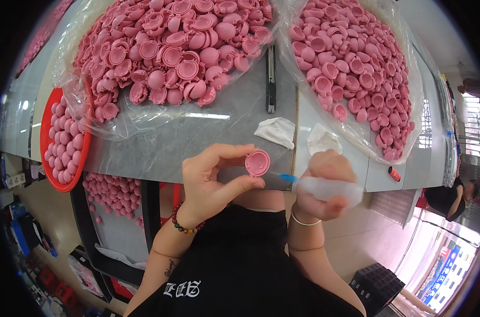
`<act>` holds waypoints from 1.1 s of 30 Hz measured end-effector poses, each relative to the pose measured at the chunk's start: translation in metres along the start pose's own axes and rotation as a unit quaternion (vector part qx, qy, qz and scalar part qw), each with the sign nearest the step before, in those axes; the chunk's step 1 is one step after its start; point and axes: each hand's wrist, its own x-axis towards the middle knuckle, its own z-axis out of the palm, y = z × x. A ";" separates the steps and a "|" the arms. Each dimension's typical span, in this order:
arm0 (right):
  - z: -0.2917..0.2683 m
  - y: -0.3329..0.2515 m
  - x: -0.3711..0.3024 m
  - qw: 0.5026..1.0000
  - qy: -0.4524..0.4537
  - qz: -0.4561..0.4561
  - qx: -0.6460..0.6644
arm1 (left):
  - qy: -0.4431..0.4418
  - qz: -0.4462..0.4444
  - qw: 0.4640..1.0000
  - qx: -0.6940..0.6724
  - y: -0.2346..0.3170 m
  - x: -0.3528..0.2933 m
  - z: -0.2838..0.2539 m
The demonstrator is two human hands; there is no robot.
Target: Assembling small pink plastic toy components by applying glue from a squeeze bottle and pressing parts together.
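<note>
Between the thumb and fingers of my left hand (208,182) is a small pink plastic half-shell (257,162), its round hollow side facing up toward me. My right hand (324,185) is wrapped round a whitish squeeze bottle (339,191), somewhat blurred. The bottle's thin blue nozzle (286,177) points left and reaches close to the shell's edge; whether it touches I cannot tell. Both hands are over the near edge of the grey table (171,142).
Clear plastic bags hold a heap of pink flanged half-shells (187,53) and a heap of smoother ones (356,68). A black utility knife (271,79), white cloths (276,132), a red cap (394,174) and a red basket (45,153) of pink balls lie around. Below left stands a black-framed tray (151,203).
</note>
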 end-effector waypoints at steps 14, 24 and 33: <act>-0.203 -0.043 0.012 0.833 0.206 0.245 -0.451 | -0.022 -0.082 0.983 -0.164 0.001 0.005 -0.006; -0.163 -0.044 0.023 0.757 0.112 0.011 -0.643 | -0.047 -0.076 0.984 -0.154 -0.002 0.004 -0.008; -0.156 0.006 0.078 0.749 -0.113 0.123 -0.641 | -0.035 -0.066 0.985 -0.154 -0.004 0.004 -0.005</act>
